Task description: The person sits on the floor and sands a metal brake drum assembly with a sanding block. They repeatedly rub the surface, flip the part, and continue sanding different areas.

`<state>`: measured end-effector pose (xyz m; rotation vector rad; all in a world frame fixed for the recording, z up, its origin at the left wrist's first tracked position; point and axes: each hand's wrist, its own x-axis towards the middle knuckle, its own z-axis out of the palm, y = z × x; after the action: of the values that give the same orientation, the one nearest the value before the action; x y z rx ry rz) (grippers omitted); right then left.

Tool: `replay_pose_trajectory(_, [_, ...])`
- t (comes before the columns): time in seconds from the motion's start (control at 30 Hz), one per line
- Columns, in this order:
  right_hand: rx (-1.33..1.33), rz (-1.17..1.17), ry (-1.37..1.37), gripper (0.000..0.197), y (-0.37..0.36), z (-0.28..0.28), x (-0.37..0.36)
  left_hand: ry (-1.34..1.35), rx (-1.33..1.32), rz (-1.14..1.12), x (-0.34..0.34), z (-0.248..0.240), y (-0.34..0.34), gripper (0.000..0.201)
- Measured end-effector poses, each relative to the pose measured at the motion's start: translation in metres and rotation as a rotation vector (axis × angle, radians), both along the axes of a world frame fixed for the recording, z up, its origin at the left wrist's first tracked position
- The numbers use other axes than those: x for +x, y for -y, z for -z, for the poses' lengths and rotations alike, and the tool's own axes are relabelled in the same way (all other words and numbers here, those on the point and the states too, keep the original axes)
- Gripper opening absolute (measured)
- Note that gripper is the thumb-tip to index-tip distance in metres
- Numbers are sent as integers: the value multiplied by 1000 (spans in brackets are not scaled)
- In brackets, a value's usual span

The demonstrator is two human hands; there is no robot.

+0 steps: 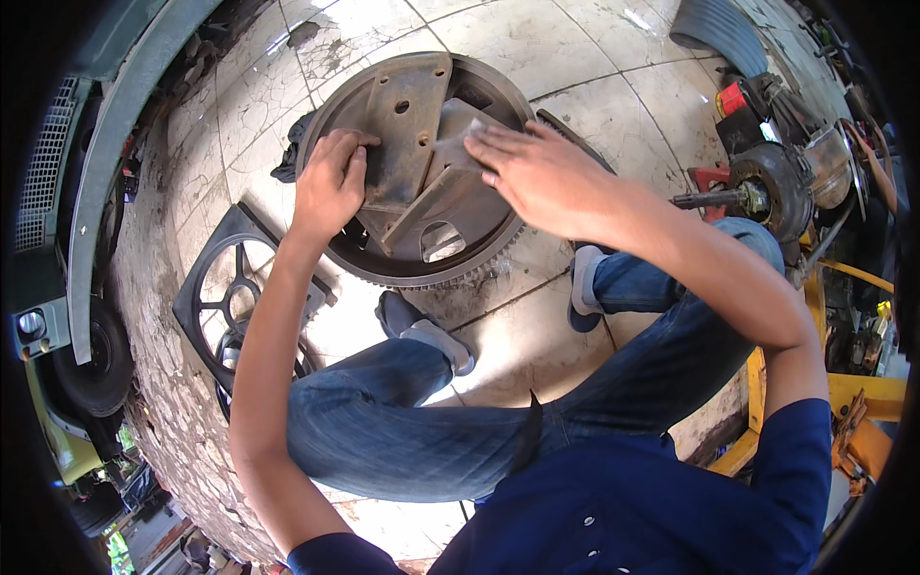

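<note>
On the tiled floor in front of me lies a large round flywheel (331, 251) with a toothed rim. A brown, rusty steel plate (407, 105) with several holes rests on it, and a narrow flat metal bar (419, 206) slants across below. My left hand (331, 182) has its fingers bent at the plate's left edge, steadying against it. My right hand (541, 177) presses a thin grey sheet (460, 146) against the metal right of the plate; fingers lie over it. Whether the sheet is sandpaper or cloth is unclear.
A black fan shroud (196, 278) lies at the left. A greasy axle-like part (771, 192) and a yellow frame (757, 402) stand at the right. A ribbed dark mat (714, 34) lies at the far right. Vehicle parts (91, 192) line the left side.
</note>
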<state>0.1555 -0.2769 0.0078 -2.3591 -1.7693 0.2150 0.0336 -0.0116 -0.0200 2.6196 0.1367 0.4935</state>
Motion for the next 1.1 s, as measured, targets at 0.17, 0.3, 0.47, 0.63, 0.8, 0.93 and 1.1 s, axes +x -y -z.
replay_pose_trajectory(0.17, [41, -47, 14, 48, 3, -1, -4, -63, -22, -18, -3, -1, 2, 21])
replay_pose_trajectory(0.3, [-40, -14, 118, 56, 6, -3, -9, -65, -16, -23, -3, -4, 0, 21])
replay_pose_trajectory(0.47, [17, -54, 121, 60, 12, -5, -15, -62, -27, -22, -4, -3, 2, 22])
replay_pose_trajectory(0.63, [-84, -8, 346, 60, 14, 1, -3, -65, -26, -27, -5, -3, 1, 21])
replay_pose_trajectory(0.8, [-81, 28, 230, 61, 10, 3, -1, -50, -17, -13, -5, -2, 0, 21])
replay_pose_trajectory(0.93, [-36, 31, 133, 61, 5, 8, 5, -39, -4, -5, -4, -1, -1, 20])
replay_pose_trajectory(1.1, [-58, 27, 186, 61, 11, 7, 6, -26, 0, -15, -5, -1, 0, 20])
